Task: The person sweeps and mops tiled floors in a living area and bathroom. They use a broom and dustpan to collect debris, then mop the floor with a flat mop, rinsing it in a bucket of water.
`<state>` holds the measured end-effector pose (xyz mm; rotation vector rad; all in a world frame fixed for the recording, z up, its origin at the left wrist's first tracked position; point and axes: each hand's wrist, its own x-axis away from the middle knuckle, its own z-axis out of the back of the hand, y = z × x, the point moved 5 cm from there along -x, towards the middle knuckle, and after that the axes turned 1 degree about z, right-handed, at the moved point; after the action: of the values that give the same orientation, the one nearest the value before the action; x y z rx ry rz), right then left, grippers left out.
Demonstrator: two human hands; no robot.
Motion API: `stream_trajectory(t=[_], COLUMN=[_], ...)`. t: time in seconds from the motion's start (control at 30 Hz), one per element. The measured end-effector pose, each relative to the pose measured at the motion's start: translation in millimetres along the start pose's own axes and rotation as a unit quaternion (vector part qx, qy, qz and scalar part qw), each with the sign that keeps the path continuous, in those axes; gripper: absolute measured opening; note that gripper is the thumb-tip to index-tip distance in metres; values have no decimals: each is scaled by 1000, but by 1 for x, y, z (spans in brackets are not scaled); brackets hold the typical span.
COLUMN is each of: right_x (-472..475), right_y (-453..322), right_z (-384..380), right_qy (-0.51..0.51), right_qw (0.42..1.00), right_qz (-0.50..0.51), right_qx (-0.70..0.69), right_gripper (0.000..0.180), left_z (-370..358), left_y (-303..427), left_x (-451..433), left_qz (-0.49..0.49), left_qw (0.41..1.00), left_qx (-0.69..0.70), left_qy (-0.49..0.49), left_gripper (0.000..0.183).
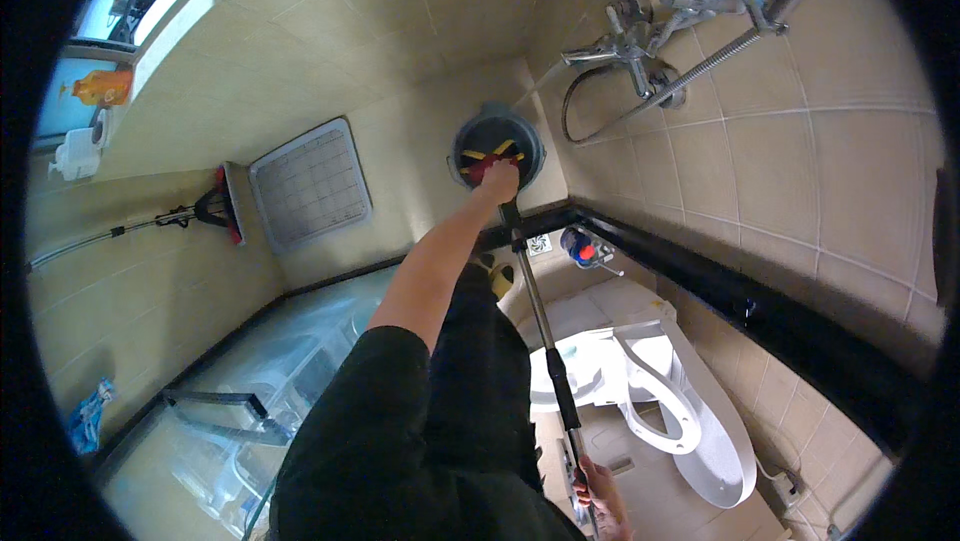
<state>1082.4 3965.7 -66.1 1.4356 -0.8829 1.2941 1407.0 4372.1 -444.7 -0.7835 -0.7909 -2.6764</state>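
Note:
My left hand (500, 181) reaches down into a grey bucket (537, 154) on the tiled floor and grips a red and yellow mop head (480, 167); its fingertips are partly hidden. The telescopic mop pole (535, 289) runs from beside the bucket's near rim down past my legs. Around the pole's lower part my right hand (600, 500) is closed, at the bottom right. A thin stream of water (534, 89) falls from the chrome wall tap (592, 55) toward the bucket.
A black-edged sill (667, 263) crosses the floor near the bucket. At right stands a white toilet (716, 428) with its lid and seat raised. A grey framed mat or panel (311, 184) is at left, near another mop (142, 224) and a glass or plastic partition (315, 346). The shower hose (694, 79) hangs at upper right.

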Motion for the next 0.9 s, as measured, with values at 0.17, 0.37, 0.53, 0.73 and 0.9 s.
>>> stream_trajectory(t=[0.17,0.37,0.53,0.73,0.9], right_x=[-43,-63,-32,-53,-33], right_y=[-36,-65,-88,-110,-99], right_z=[-25,-100,-105,-124,-101], right_qy=[23,-62,-104,-196,-297], right_qw=[999,994,993,969,931], right_qz=[21,86,40,103,84], right_qx=[9,33,-29,-108,-194], right_gripper=[42,25,19,18,17], left_z=[-16,-77,-109,-103,-104], left_y=[-15,-66,-94,-96,-122], left_x=[-26,7,109,214,231], left_qz=[54,-30,-96,-120,-122], left_qw=[998,999,990,988,986], left_qx=[-35,35,85,-51,-112], left_qy=[-17,-17,52,-77,-37], left_gripper=[40,25,19,20,22])
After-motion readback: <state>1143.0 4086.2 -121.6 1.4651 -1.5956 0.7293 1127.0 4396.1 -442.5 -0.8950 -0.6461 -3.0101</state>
